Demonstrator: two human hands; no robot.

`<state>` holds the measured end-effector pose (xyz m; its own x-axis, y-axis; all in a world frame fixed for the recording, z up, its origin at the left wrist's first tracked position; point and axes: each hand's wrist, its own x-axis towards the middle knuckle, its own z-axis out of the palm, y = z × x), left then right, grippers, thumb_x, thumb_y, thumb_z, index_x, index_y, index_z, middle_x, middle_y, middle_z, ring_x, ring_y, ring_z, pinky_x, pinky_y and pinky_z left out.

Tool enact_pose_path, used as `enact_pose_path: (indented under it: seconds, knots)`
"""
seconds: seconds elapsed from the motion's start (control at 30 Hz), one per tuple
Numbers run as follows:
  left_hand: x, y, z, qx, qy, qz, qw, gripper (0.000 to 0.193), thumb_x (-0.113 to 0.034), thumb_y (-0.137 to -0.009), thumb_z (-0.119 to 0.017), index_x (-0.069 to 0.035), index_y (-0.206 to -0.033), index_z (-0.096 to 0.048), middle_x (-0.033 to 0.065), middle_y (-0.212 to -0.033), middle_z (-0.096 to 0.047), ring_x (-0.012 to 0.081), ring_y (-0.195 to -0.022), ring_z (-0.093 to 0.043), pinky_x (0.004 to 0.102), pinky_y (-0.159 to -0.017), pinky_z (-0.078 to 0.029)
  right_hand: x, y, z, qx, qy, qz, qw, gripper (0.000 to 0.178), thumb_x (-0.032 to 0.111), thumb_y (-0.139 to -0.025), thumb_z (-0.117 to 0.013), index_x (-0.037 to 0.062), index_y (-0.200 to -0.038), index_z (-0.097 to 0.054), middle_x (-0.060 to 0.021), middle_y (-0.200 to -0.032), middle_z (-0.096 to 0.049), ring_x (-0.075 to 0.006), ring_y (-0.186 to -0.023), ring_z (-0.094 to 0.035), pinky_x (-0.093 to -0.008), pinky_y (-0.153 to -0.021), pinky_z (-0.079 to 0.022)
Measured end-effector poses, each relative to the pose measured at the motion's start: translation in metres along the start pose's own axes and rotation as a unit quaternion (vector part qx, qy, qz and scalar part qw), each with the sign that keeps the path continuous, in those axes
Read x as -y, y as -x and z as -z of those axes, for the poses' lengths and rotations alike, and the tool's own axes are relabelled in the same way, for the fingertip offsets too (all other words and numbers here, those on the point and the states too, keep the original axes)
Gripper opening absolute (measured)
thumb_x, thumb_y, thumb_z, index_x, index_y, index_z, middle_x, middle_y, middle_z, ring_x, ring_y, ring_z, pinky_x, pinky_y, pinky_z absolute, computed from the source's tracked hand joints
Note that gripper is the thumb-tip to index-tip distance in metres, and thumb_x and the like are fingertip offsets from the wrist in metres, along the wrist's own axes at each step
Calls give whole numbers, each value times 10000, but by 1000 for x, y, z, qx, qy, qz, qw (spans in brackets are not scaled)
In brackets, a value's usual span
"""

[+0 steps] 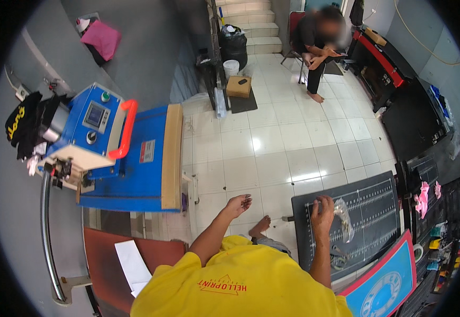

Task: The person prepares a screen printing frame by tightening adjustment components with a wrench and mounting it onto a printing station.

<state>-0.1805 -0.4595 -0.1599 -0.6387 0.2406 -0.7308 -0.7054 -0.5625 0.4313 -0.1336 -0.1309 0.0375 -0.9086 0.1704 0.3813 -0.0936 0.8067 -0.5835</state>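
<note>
Right hand [322,208] is down on the black mat [370,211] on the table, fingers bent, tips touching a clear plastic bag [342,216]. Bag looks slippery, could slide off w/ a weak pinch. Its grip seems closed on the bag edge, hard to tell. Left hand [239,203] hangs over the floor, half open, empty.

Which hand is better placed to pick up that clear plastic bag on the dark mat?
Right. The right hand rests on the mat beside the bag; the left hand hangs over the floor.
</note>
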Motion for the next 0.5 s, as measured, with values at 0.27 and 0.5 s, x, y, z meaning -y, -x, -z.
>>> enact_pose_path:
  seconds: [0.27, 0.5]
  knots:
    - [-112, -85, -42, -41, -30, 24, 998, 288, -341, -999, -484, -95, -984, -635, -10, -722, -550, 116, -640, -524, 247, -586, -471, -28, -34, -38, 8, 34, -20, 999, 162, 96, -827, -650, 20, -969, -634, -155, -1026, -642, -343, -980, -591, -450, -885, -426]
    - [-195, -176, -78, -20, -5, 45, 999, 258, -301, -1011, -468, -96, -1038, -623, -5, -755, -536, 114, -674, -511, 254, -605, -457, -30, -67, -54, 53, 142, -95, 984, 135, 180, -860, -628, 63, -795, -650, -89, -818, -631, -299, -832, -576, -427, -787, -403]
